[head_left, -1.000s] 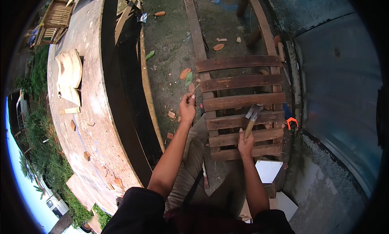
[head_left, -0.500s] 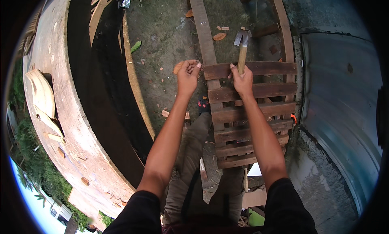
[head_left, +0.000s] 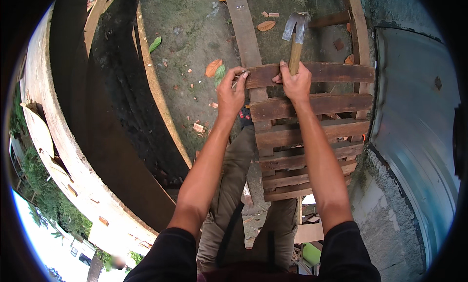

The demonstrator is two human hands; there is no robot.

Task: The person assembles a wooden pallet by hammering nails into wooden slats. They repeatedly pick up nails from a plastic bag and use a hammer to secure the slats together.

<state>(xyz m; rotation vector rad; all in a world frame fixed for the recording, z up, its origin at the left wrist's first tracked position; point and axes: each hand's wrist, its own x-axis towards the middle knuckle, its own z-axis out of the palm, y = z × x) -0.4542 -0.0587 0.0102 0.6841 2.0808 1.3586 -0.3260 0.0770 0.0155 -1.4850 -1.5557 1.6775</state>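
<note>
My right hand (head_left: 296,83) is wrapped round the wooden handle of a hammer (head_left: 295,30), whose grey, forked metal head points away from me. The thumb and fingers of this hand rest close against the farthest brown slat (head_left: 336,72) of a wooden frame. At that slat's left end, my left hand (head_left: 232,89) is closed in a pinch, fingertips by the wood. Whatever it may hold is too small to make out. Several more slats (head_left: 336,104) lie across the frame nearer to me, fixed over a long side rail (head_left: 242,26).
A large, worn wooden board (head_left: 48,87) with wood scraps stands on the left, beside a dark hollow. A metal sheet (head_left: 414,116) and rough wall close off the right. Leaves (head_left: 266,26) and wood chips (head_left: 198,128) lie on the ground around my feet.
The view has shifted, so the slats appear slightly larger and the left board farther left. My left hand stays pinched at the slat's end; my right keeps the hammer.
</note>
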